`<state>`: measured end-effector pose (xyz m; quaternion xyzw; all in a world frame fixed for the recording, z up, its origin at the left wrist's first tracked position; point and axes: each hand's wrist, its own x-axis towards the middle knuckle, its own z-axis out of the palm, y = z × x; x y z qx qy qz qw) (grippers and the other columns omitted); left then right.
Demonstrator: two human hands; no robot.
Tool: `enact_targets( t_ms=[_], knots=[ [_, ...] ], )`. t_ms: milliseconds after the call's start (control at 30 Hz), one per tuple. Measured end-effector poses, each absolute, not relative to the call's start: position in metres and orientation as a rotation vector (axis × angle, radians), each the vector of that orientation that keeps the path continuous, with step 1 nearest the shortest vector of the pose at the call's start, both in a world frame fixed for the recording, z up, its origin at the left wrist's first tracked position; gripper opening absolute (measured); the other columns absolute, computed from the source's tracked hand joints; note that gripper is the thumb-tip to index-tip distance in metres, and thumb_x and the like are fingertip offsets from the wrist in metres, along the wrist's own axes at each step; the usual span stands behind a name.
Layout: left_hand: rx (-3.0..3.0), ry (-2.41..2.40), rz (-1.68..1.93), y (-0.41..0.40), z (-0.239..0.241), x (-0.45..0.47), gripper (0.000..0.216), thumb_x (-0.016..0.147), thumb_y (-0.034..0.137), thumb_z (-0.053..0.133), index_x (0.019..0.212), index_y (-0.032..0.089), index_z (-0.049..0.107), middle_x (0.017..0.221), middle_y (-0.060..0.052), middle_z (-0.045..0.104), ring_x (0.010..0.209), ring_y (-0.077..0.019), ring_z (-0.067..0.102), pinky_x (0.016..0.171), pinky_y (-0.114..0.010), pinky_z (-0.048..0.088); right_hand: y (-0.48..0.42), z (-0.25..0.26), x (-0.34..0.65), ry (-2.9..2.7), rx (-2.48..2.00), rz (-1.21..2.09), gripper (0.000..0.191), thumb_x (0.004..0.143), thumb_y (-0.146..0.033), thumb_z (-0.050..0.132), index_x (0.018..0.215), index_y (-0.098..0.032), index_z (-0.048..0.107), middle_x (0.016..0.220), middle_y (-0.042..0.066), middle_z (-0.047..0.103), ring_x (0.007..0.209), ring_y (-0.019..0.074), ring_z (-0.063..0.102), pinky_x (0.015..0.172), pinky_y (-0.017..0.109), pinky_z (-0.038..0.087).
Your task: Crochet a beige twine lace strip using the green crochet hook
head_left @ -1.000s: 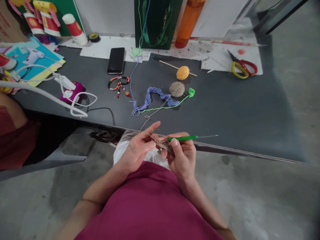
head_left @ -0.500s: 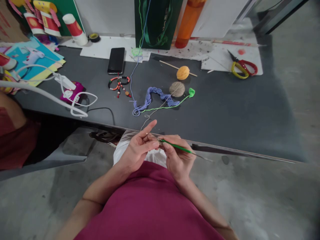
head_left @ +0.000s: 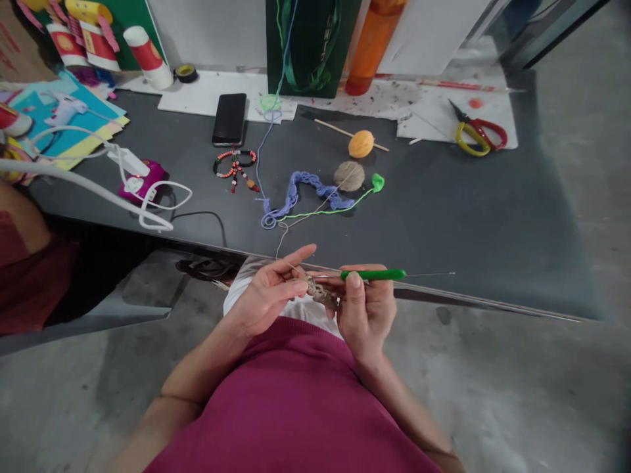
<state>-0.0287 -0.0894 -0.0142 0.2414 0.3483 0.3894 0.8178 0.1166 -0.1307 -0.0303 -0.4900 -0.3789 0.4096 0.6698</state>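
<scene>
A bright green crochet hook (head_left: 372, 274) with a silver shaft, a speckled beige twine swatch (head_left: 321, 293), a lilac-blue scalloped crocheted chain (head_left: 296, 192) and a pale orange yarn ball (head_left: 361, 144) on the charcoal-grey bench (head_left: 444, 223), a plain magenta knit top (head_left: 290, 401), scissors (head_left: 480, 135) with yellow and red handles

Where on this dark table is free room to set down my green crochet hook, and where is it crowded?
The widest bare patch of the dark tabletop lies right of the tan yarn ball, below the yellow-handled scissors. A smaller one lies between the white cable and the blue crochet chain. The back left, around the phone and beaded bracelet, is crowded.
</scene>
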Motion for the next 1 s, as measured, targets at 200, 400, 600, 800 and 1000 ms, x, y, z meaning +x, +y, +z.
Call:
enact_targets(
  t_ms=[200,400,600,800,1000],
  knots=[
    [0.495,0.707,0.773,-0.091,-0.015,-0.029,0.046,0.07,0.021,0.093,0.116,0.024,0.085,0.082,0.0,0.07,0.071,-0.0104,0.058,0.078,-0.028,0.048,-0.129,-0.034,0.126,-0.784,-1.079,1.156,0.022,0.102,-0.051,0.063,0.1,-0.029,0.059,0.059,-0.005,0.07,0.036,0.0137,0.059,0.029,0.022,0.037],
    [0.572,0.729,0.779,-0.095,-0.015,-0.023,0.054,0.069,0.015,0.089,0.122,0.029,0.083,0.108,-0.005,0.082,0.094,-0.0183,0.07,0.092,-0.035,0.055,-0.122,-0.034,0.116,-0.69,-0.938,1.273,0.029,0.089,-0.052,0.08,0.09,-0.027,0.066,0.065,-0.005,0.076,0.039,0.0108,0.059,0.029,0.018,0.034],
    [0.735,0.816,0.955,-0.099,-0.018,-0.023,0.056,0.078,0.022,0.089,0.133,0.028,0.077,0.095,-0.001,0.079,0.077,-0.0136,0.067,0.079,-0.031,0.056,-0.126,-0.036,0.11,-0.811,-0.959,1.056,0.01,0.095,-0.036,0.077,0.093,-0.027,0.074,0.083,0.0,0.086,0.044,0.0111,0.065,0.035,0.02,0.046],
    [0.559,0.851,1.079,-0.101,-0.019,-0.014,0.062,0.072,0.023,0.095,0.132,0.028,0.077,0.076,0.006,0.069,0.071,-0.0085,0.06,0.072,-0.024,0.051,-0.13,-0.047,0.112,-1.185,-0.936,0.63,0.028,0.098,-0.014,0.07,0.118,-0.032,0.078,0.113,0.003,0.087,0.064,0.0153,0.078,0.054,0.028,0.064],
    [0.373,0.759,0.904,-0.097,-0.02,-0.015,0.067,0.069,0.025,0.097,0.133,0.02,0.075,0.071,0.007,0.066,0.069,-0.0076,0.061,0.075,-0.023,0.049,-0.126,-0.059,0.11,-1.255,-0.94,0.43,0.039,0.098,-0.013,0.07,0.125,-0.041,0.077,0.114,-0.001,0.086,0.094,0.0232,0.084,0.074,0.037,0.07]
  ],
)
